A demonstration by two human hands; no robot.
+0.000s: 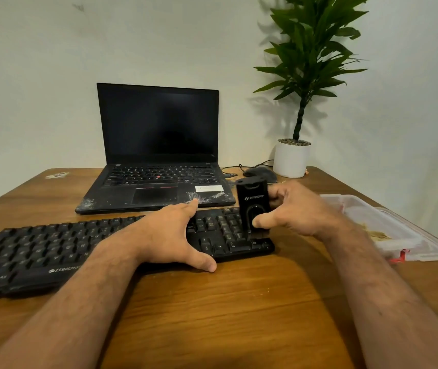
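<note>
- Standing upright on the right end of the keyboard [53, 249], the black handheld device [252, 201] has its lower end down among the number keys, and white lettering shows on its front.
- The right hand [297, 209] holds the device from its right side; its grip is closed round the body, with the thumb pressed on the oval part of the front and the other fingers curled behind (their tips are hidden).
- The left hand [170, 235] lies across the keyboard just left of the device, not touching it. Its grip is spread wide and flat: the thumb rests at the near edge on the desk [225, 315], and the forefinger reaches past the far edge.
- The keyboard lies slantwise on the wooden desk, just in front of an open laptop [156, 145] with a dark screen.
- Behind the device sit a dark mouse [261, 173] and a white pot [291, 159] with a green plant.
- A clear plastic container [398, 230] lies at the right edge of the desk, apart from the right hand.
</note>
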